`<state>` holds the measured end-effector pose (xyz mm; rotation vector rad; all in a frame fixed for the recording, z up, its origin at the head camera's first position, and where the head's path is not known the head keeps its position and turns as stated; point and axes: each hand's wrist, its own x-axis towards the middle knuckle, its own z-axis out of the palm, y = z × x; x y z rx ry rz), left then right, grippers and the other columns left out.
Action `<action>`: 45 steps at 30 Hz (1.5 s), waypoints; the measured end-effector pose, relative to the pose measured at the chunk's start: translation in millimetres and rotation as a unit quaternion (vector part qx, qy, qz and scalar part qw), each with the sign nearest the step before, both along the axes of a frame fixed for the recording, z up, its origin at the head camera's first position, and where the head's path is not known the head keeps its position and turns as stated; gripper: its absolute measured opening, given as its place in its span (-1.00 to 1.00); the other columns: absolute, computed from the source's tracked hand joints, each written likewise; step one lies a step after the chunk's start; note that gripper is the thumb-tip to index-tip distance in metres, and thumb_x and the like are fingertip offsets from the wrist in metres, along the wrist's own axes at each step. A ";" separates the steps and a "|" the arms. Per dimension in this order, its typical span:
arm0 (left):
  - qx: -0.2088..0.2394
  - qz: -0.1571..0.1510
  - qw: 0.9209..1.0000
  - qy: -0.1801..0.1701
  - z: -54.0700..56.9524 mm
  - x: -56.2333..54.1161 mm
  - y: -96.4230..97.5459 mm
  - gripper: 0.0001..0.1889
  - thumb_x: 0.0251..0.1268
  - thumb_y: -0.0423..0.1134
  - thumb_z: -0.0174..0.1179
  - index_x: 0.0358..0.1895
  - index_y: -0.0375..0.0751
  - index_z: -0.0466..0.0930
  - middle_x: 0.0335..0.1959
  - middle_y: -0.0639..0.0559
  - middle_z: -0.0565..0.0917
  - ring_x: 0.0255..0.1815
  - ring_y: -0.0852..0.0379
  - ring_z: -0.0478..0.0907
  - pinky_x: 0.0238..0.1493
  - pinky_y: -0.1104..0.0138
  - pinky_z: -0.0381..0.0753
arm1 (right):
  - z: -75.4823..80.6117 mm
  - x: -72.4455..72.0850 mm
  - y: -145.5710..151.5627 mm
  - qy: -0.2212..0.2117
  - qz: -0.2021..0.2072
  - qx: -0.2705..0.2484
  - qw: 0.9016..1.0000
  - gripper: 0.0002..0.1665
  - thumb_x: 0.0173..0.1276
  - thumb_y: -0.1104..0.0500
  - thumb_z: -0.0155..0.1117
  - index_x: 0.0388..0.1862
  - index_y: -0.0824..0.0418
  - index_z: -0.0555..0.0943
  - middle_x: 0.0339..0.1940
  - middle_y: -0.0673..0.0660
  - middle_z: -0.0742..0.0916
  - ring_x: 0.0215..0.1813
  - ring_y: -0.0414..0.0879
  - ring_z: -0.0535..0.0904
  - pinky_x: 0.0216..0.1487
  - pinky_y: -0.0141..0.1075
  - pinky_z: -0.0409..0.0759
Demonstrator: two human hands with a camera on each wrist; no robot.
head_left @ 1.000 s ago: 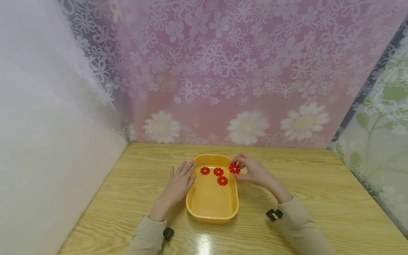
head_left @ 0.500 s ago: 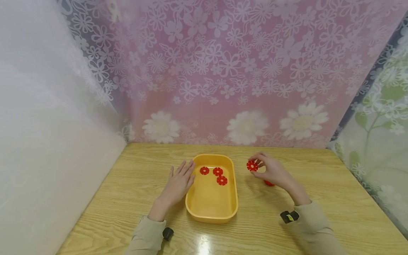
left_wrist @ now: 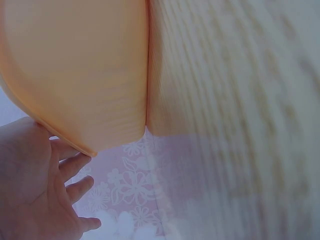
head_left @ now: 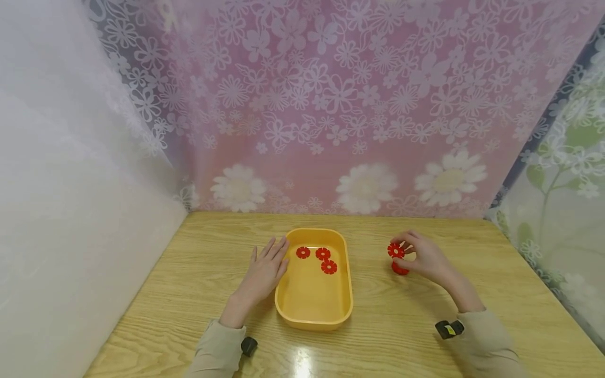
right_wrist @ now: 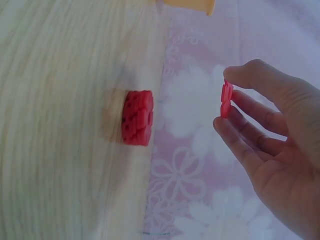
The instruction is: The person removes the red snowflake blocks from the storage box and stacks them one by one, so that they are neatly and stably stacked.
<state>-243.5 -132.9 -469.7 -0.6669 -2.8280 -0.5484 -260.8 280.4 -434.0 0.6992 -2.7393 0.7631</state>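
Right of head-view centre, the right hand [head_left: 427, 261] pinches a red notched plastic disc [right_wrist: 226, 95], best squared over the nearby red cylindrical stack [right_wrist: 136, 119], while the spread left hand [head_left: 263, 272] touches the yellow oblong tray [head_left: 314, 299].

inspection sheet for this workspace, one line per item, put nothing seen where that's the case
Surface: wood-grain table, with a glare patch near the front.
Job's things: yellow tray holding three red discs; stack of red discs on the table, right of the tray.
Clutter: nothing seen.
Left hand: left hand rests against the tray's left rim, fingers extended.
Right hand: right hand pinches a single red disc, apart from the stack in the right wrist view.
Cables: nothing seen.
Surroundings: pink flowered cloth behind, leafy cloth at right.
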 end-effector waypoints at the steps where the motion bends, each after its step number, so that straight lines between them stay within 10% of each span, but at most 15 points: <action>1: 0.000 -0.001 1.000 0.002 -0.1 0.0 -0.1 -0.45 0.65 -0.13 -0.03 0.56 -0.25 0.23 0.59 -0.12 0.23 0.62 -0.20 0.06 0.48 -0.37 -0.06 | -0.5 0.6 1.7 -0.002 -0.003 0.002 1.000 -0.55 0.16 0.34 0.54 0.03 0.35 0.64 -0.14 0.19 0.63 -0.16 0.08 0.66 -0.09 0.05 0.69; 45: -0.004 -0.004 1.000 0.006 -0.1 -0.6 -1.0 -0.45 0.64 -0.14 -0.02 0.56 -0.26 0.24 0.60 -0.12 0.22 0.62 -0.20 0.06 0.47 -0.37 -0.02 | -30.0 -2.2 14.5 -0.060 -0.024 0.078 0.995 -0.63 0.18 0.27 0.54 -0.04 0.36 0.69 -0.18 0.18 0.66 -0.21 0.07 0.66 -0.24 -0.09 0.70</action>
